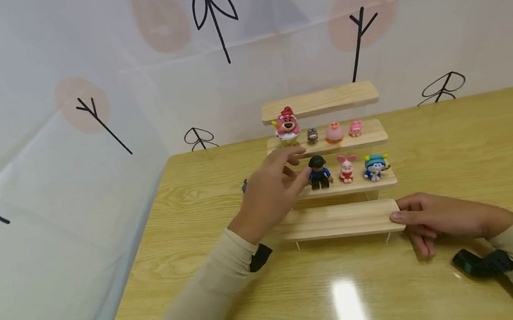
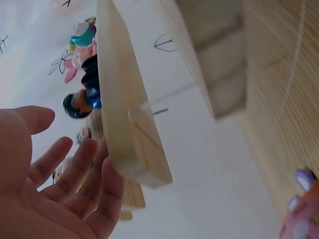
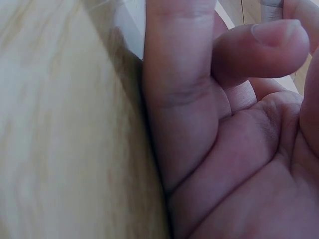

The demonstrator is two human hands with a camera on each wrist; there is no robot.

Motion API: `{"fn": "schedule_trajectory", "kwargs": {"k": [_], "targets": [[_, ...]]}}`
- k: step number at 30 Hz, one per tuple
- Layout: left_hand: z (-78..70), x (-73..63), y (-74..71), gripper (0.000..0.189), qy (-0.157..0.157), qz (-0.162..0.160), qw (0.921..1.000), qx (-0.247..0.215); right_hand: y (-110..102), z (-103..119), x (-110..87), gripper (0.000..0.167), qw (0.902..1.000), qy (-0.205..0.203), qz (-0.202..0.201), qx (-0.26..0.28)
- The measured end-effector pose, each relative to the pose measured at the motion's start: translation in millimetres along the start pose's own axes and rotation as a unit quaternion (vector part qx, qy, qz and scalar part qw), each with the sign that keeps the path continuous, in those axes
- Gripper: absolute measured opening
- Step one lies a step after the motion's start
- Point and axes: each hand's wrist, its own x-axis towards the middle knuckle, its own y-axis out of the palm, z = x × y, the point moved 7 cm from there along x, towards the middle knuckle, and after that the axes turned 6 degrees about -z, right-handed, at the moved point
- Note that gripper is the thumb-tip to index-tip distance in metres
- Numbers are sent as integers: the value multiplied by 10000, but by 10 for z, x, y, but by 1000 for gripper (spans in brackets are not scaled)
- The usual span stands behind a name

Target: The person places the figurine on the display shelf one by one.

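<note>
A stepped wooden display stand [image 1: 340, 219] rises in four tiers. My right hand [image 1: 449, 217] grips the right end of its lowest tier, thumb on top and fingers at the edge and below. On the tier above stand a black-haired toy figure [image 1: 319, 172] in blue, a pink-eared figurine [image 1: 346, 170] and a teal-hatted figurine [image 1: 375, 167]. At that tier's left end is my left hand [image 1: 267, 197], fingers loosely bent and holding nothing. Its thumb overlaps the black-haired figure in the head view; in the left wrist view, fingertips [image 2: 113, 174] are right at the board's end.
The third tier carries a pink bear figurine [image 1: 288, 125], a small grey figurine [image 1: 312, 136], a round pink figurine [image 1: 334, 133] and a small pink one [image 1: 355, 129]. Behind the left hand peeks a bluish-grey object [image 1: 244, 185]. A patterned cloth [image 1: 302, 64] hangs behind the table [image 1: 485, 159].
</note>
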Motion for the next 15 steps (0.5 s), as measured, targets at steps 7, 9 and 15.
{"fn": "schedule_trajectory", "kwargs": {"k": [7, 9, 15], "targets": [[231, -161, -290, 30, -167, -366, 9992, -3, 0, 18, 17, 36, 9999, -45, -5, -111], [313, -218, -361, 28, -184, -455, 9988, -25, 0, 13, 16, 36, 10000, -43, 5, -79], [583, -410, -509, 24, -480, -490, 9976, -63, -4, -3, 4, 37, 10000, 0, -18, -39]]}}
